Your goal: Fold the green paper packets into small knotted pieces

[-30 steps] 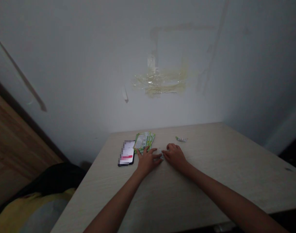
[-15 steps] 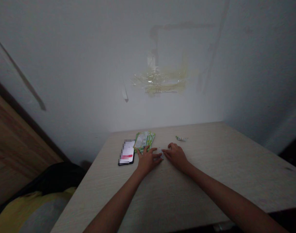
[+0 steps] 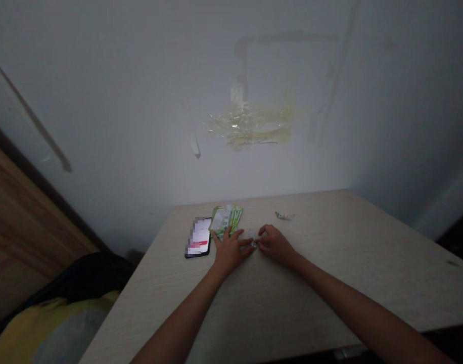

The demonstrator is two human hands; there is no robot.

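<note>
My left hand [image 3: 229, 250] lies flat on the pale wooden table [image 3: 330, 283], fingers spread, its fingertips pressing a small whitish folded paper [image 3: 251, 238]. My right hand [image 3: 274, 243] meets it from the right, fingers curled in a pinch on the same paper. Just beyond my left hand lies a stack of green and white paper sheets [image 3: 226, 218]. A phone [image 3: 198, 237] with a lit screen lies left of the stack.
A small folded green and white paper piece [image 3: 283, 216] sits farther back on the table. The white wall [image 3: 140, 101] behind carries tape remains [image 3: 250, 126]. A wooden panel [image 3: 22, 222] and a dark and yellow cloth [image 3: 57, 313] are at the left.
My right hand's fingers have curled tighter onto the small paper. My left hand has barely shifted; the view moved slightly.
</note>
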